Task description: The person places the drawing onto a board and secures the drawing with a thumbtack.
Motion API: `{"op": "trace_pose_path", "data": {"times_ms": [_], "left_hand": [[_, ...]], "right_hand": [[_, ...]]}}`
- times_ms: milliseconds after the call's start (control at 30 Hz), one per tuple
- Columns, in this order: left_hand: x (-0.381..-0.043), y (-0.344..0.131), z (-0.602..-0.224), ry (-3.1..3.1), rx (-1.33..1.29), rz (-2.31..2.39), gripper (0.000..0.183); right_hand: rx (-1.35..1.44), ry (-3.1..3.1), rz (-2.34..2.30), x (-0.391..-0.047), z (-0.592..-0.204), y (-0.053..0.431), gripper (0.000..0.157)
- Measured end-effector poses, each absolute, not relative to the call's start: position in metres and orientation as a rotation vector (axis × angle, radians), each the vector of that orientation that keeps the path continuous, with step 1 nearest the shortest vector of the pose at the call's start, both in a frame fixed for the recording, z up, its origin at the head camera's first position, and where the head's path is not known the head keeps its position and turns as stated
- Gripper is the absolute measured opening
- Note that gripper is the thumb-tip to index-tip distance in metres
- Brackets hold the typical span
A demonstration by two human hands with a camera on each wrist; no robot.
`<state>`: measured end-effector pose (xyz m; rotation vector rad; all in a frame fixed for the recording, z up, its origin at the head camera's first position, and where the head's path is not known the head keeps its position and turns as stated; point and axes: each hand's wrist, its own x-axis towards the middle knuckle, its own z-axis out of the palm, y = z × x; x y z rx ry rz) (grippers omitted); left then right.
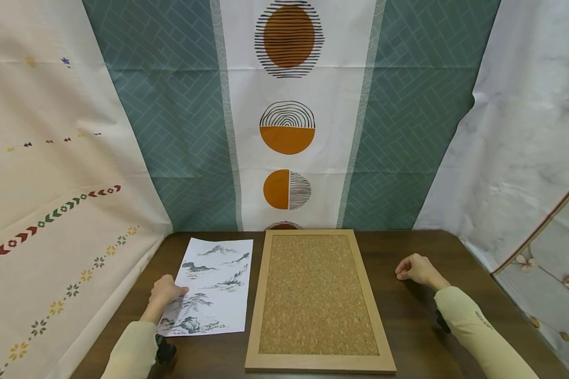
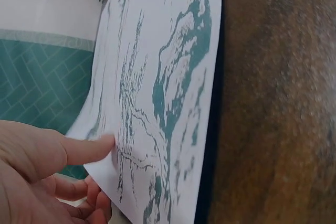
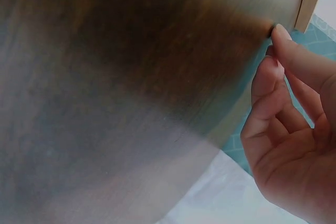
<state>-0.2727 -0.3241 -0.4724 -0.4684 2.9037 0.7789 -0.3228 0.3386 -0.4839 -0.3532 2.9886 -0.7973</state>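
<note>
A white sheet of paper (image 1: 218, 284) with an ink landscape of mountains and trees lies to the left of the corkboard. My left hand (image 1: 165, 291) pinches its left edge, thumb on the printed face. In the left wrist view the thumb of the left hand (image 2: 58, 166) presses the print (image 2: 152, 103), while the other fingers curl beneath the edge. On the right, my right hand (image 1: 416, 269) rests at the tabletop beside the corkboard. Loosely curled fingers show on the right hand (image 3: 294, 114) in the right wrist view, with nothing visible between them.
A corkboard (image 1: 317, 295) with a pale wooden frame lies in the middle of the dark wooden table (image 1: 384, 305). Patterned cloths hang around it: a green and white one (image 1: 185, 131) behind, a cream one (image 1: 52, 184) at left and a marbled one (image 1: 526, 131) at right.
</note>
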Motion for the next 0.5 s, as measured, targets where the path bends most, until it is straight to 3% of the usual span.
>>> {"op": "trace_pose_path", "data": {"times_ms": [167,333,500], "left_hand": [[-0.271,-0.328,-0.475,2.907,-0.477,0.825,0.019],[-0.268,-0.333,-0.477,2.924,-0.453,0.906,0.031],[-0.269,-0.338,-0.475,3.014,-0.395,0.92,0.017]], "right_hand": [[-0.378,3.0,-0.801,-0.323,-0.487,0.339,0.005],[-0.42,3.0,-0.842,-0.323,-0.486,0.34,0.005],[-0.421,3.031,-0.841,-0.323,-0.483,0.338,0.008]]}}
